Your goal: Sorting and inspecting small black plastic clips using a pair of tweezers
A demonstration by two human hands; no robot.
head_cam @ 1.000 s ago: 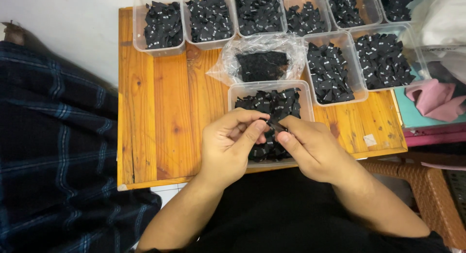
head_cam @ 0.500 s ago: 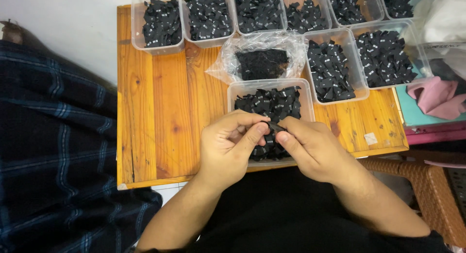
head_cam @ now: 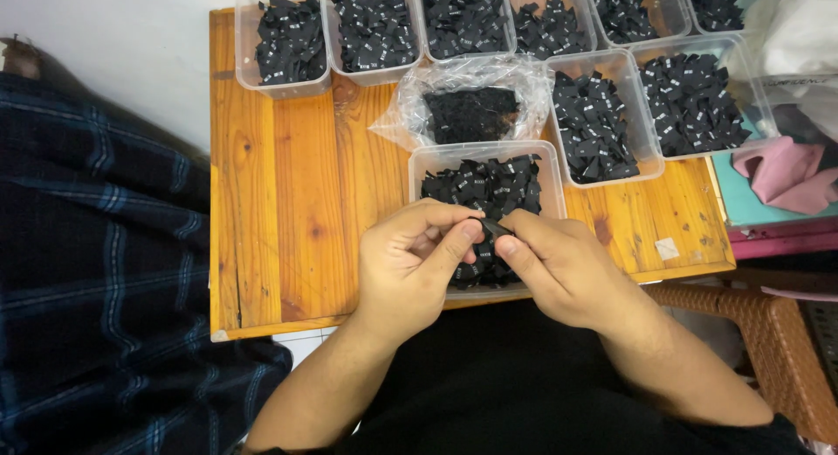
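Black fabric label (head_cam: 491, 229), small and folded, pinched between the fingertips of both hands just above the nearest clear plastic tub (head_cam: 425, 165). Left hand (head_cam: 410, 265) curled, thumb and forefinger narrowed onto the label's left edge; right hand (head_cam: 560, 267) meeting it from the other side, thumb and forefinger closed on the same piece. Below and behind the hands, the tub heaped with more black labels (head_cam: 489, 186) bearing small white markings. Just beyond, a crumpled clear plastic bag (head_cam: 410, 110) holding a dark bundle. Farther out, a row of similar tubs (head_cam: 247, 36) along the far edge of the wooden table (head_cam: 288, 184), each filled with black labels, and two more tubs (head_cam: 633, 106) to the right. Off the table's right edge, pink cloth (head_cam: 786, 171) on a teal surface and a brown wicker chair (head_cam: 759, 333). At left, dark plaid fabric (head_cam: 96, 272).
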